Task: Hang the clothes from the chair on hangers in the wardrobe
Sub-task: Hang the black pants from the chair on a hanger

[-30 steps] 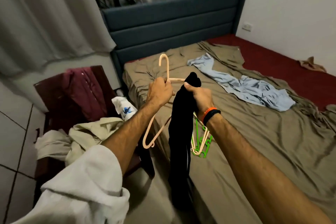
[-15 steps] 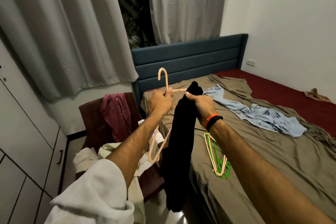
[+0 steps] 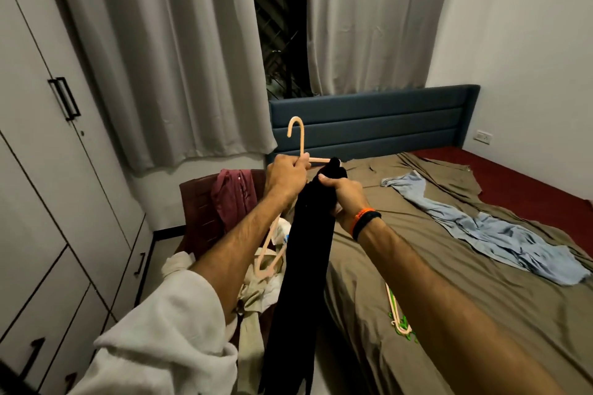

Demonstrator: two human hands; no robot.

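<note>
The wardrobe stands to the left of your fingers, its doors closed, so you have no free hand to open it while both are busy. If you let go with one hand too early, the black garment can slide off the peach hanger, because it hangs long and heavy below your fingers and seems to lie only over one arm of the hanger.

The chair is below and beyond your left fingers, and it holds more clothes: the maroon garment on its back and the beige clothes on its seat. The hanging black cloth may catch on them when you turn.

Your left hand has its fingers curled around the hanger just under the hook. Your right hand has its fingers closed on the top of the black garment, close beside the left fingers.

Compared with the earlier pictures, your view is now higher and more to the left: the wardrobe has come into view, while both grips are the same.
</note>
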